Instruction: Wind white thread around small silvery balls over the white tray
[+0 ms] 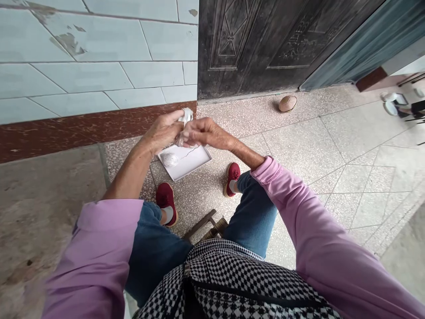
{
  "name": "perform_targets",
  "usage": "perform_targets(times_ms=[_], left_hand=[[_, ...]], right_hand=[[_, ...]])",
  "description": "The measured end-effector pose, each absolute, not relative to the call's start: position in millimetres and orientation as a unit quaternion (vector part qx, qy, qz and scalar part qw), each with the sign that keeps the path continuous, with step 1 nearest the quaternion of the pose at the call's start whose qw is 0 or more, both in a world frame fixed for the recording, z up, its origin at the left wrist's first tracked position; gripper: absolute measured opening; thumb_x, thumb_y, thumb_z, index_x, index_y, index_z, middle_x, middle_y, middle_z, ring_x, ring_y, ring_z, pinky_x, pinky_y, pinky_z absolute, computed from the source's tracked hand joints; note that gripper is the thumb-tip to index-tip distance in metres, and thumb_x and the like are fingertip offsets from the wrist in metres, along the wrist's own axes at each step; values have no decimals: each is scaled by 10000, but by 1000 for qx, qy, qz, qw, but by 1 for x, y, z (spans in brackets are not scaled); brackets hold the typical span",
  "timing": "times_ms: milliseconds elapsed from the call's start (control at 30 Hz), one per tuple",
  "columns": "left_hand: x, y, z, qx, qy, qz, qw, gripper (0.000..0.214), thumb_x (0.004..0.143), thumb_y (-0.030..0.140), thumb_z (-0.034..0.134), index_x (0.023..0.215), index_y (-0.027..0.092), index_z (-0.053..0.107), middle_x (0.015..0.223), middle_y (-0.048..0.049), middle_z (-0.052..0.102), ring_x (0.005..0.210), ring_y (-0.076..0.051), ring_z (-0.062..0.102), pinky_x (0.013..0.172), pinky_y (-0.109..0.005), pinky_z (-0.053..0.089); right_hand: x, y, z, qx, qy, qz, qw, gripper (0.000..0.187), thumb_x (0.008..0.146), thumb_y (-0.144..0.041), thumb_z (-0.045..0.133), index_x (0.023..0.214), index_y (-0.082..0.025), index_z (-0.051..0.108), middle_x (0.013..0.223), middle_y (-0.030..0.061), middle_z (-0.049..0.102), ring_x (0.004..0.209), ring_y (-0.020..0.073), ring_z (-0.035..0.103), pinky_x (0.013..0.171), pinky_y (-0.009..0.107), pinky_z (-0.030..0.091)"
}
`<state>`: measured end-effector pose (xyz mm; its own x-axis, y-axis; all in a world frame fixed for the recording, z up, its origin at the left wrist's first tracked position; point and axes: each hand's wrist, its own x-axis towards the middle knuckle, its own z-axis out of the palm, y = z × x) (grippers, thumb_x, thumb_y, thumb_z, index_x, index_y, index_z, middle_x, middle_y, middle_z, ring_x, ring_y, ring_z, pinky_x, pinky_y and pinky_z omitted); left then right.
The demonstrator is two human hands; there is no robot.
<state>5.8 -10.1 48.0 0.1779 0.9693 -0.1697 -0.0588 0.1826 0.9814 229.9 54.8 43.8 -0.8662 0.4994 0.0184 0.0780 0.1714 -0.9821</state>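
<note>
My left hand [165, 132] is held up in front of me, its fingers curled round a loose bundle of white yarn [186, 116]. Close against it, my right hand [207, 132] has bent fingers pinching part of the same white strands; these look slightly blurred. Below both hands, a shallow white box [195, 165] lies on the floor. Inside its left end rests a round white ball of yarn [169, 159]. A thin, wavy line runs across the box bottom from near the ball towards the hands; whether it is a strand cannot be made out.
Red shoes [233, 177] stand on the speckled tile floor near the box. Between the legs shows part of a wooden stool [202, 225]. A tiled wall [96, 79] and a dark carved door [245, 53] rise ahead. A rounded tan object [287, 103] sits by the door.
</note>
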Motion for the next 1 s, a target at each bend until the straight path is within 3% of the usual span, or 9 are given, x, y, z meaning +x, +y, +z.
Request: perform_targets(times_ms=[200,300,400,500,600,667,833,900,1000], left_hand=[[15,-16,56,504,494,276,652,518,1104,381,964,1606,263,916,1181,-174,982,771,-326,928,709,-392,742],[19,-20,63,525,481,231,663,584,1117,347,923,1687,223,881,1186,-178,989,716,-281,912,648,-320,676],[20,-22,71,531,447,253,675,681,1150,320,881,1797,136,772,1302,-229,980,677,-203,877,592,-255,613],[13,-21,74,509,390,330,693,802,1145,393,904,1851,81,689,1335,-257,962,676,-201,872,604,-278,661],[-2,-12,71,466,364,461,661,778,1109,413,910,1803,109,733,1351,-212,957,718,-206,874,570,-266,638],[-17,-3,67,422,377,559,605,572,1149,362,829,1684,161,813,1470,-163,947,795,-171,866,599,-237,637],[-51,9,65,347,445,671,482,379,1164,301,790,1541,320,829,1622,6,924,1075,-139,896,809,-200,717],[-54,8,66,354,487,652,462,475,1127,333,838,1600,351,795,1584,13,941,1071,-162,910,836,-242,752],[-40,2,64,386,549,572,472,576,1139,333,884,1701,288,764,1446,-92,977,986,-214,923,785,-305,773]], right_hand=[[248,89,52,-320,-715,583,215,561,1316,-514,881,882,-223,676,672,-91,520,693,102,420,636,302,361],[250,89,51,-342,-699,587,224,579,1293,-567,904,878,-239,667,665,-89,534,687,105,452,631,294,389],[248,92,43,-343,-685,587,262,616,1274,-594,948,880,-253,621,670,-96,518,666,109,447,612,255,413],[242,94,30,-345,-669,596,281,643,1360,-617,816,886,-261,567,648,-104,484,625,109,402,592,236,413],[230,83,20,-356,-680,593,242,586,1442,-556,656,950,-241,606,635,-107,479,601,109,391,590,235,392],[222,66,20,-355,-707,577,204,526,1459,-436,625,980,-219,640,657,-99,505,613,110,432,613,233,400],[212,7,41,-234,-783,568,92,310,1334,-17,649,1081,-184,709,762,-72,609,721,125,571,741,216,482],[213,-9,50,-175,-787,590,39,344,1339,-26,648,1037,-180,703,788,-70,617,739,108,586,763,203,482],[217,-14,59,-116,-769,628,23,402,1384,-139,650,986,-171,696,857,-63,612,759,89,565,763,193,471]])
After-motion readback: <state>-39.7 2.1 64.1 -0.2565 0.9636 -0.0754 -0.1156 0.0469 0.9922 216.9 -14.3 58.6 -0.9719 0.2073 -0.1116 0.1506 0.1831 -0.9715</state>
